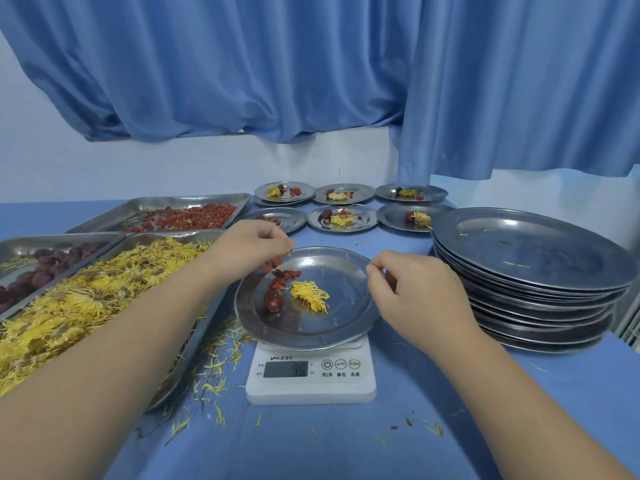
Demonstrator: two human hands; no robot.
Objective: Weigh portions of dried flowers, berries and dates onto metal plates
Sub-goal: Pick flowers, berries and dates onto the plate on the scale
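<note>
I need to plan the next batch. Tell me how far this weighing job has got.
Done: six filled plates at the back. In hand: the plate on the scale holds a date, berries and a flower; the left hand seems to add more berries, the right hand pinches its rim. Left: the stack of empty plates.

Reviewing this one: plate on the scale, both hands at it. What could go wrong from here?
1. The right hand pinches the rim of the plate while it sits on the scale; any pressure or lift would likely skew the reading.
2. The left hand holds berries right over the plate's left edge; some may fall onto the table.
3. The plate overhangs the scale, so a nudge might tip it.
</note>
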